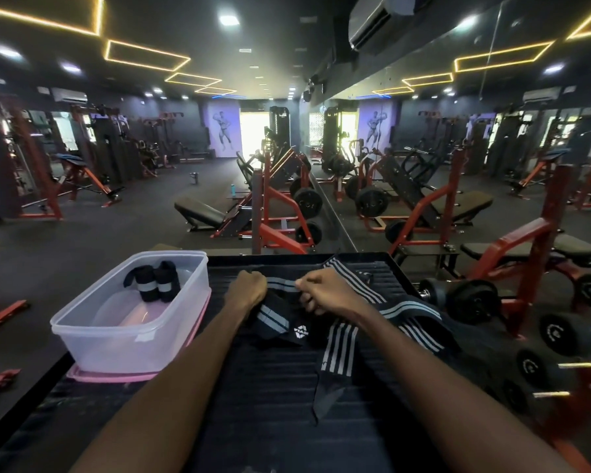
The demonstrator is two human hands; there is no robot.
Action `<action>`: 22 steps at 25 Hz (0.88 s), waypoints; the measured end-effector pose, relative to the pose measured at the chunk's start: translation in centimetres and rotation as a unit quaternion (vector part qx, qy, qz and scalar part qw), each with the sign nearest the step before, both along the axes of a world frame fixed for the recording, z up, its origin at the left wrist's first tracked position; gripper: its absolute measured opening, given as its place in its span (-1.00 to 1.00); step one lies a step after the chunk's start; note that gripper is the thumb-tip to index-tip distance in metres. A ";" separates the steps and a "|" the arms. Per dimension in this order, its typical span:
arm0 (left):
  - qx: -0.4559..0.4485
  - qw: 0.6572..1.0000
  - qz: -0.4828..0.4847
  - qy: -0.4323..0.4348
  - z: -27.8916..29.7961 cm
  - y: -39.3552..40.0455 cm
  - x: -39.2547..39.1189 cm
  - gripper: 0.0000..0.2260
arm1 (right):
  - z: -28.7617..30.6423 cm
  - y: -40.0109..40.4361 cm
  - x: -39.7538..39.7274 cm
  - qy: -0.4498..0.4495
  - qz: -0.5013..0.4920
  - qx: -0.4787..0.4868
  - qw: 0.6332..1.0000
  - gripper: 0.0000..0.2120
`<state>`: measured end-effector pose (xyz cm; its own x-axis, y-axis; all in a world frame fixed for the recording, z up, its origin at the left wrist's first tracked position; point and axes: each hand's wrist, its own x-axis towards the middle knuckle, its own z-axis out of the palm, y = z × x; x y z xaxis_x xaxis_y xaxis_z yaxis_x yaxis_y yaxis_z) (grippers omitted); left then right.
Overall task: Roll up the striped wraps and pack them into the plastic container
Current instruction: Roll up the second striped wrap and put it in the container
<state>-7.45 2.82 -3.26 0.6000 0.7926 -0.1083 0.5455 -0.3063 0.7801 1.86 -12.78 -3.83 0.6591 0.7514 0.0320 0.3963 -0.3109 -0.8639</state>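
Note:
A black wrap with grey stripes (282,284) is stretched between my two hands on the dark ribbed surface (263,387). My left hand (248,290) grips its left part with curled fingers. My right hand (325,291) pinches it further right. The wrap's loose end (275,319) lies below my hands. Two more striped wraps (342,339) lie unrolled to the right. The clear plastic container (130,339) stands on its pink lid at the left, with two rolled wraps (154,280) upright inside it.
A rack of black dumbbells (560,332) runs along the right edge of the surface. Red and black gym benches and machines (280,206) fill the floor beyond, with a mirror wall at the right. The surface drops off behind the container.

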 end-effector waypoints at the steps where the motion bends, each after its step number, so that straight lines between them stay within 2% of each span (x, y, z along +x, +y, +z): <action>1: 0.016 1.000 0.005 0.013 -0.1 0.2 -0.3 -0.54 | -0.3 -0.4 0.9 -0.064 -0.043 -0.014 0.997 -0.85; 3: 0.043 0.998 0.005 0.048 -0.2 0.7 -0.9 -0.59 | -1.2 -1.5 2.7 -0.181 -0.103 -0.075 0.975 -0.84; 5: 0.042 0.995 -0.011 0.087 0.0 1.0 -1.6 -0.66 | -1.6 -2.7 3.6 -0.218 -0.110 -0.128 0.961 -0.76; 9: 0.091 0.979 -0.056 0.175 0.6 1.6 -2.8 -0.81 | -2.3 -3.8 4.3 -0.143 -0.051 -0.219 0.964 -0.55; 12: 0.150 0.961 -0.090 0.214 0.7 2.0 -3.5 -0.91 | -2.4 -3.6 4.9 -0.144 -0.044 -0.275 0.949 -0.50; 16: 0.188 0.943 -0.138 0.237 1.0 3.2 -3.5 -0.84 | -1.2 -3.3 4.7 -0.215 -0.069 -0.313 0.922 -0.48; 17: 0.222 0.930 -0.148 0.252 1.2 3.3 -3.3 -0.78 | -0.8 -3.1 4.7 -0.240 -0.066 -0.319 0.914 -0.50; 20: 0.328 0.893 -0.165 0.259 1.4 2.7 -2.5 -0.46 | 1.1 -2.7 4.1 -0.307 -0.029 -0.361 0.880 -0.54; 22: 0.393 0.868 -0.205 0.224 1.5 1.4 -1.8 -0.49 | 2.4 -2.3 3.7 -0.351 -0.012 -0.375 0.858 -0.55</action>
<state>-9.25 4.27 -1.72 0.8863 0.4572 0.0736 0.4597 -0.8879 -0.0200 5.58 -15.04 -1.42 0.6905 0.7209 -0.0594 0.7231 -0.6900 0.0307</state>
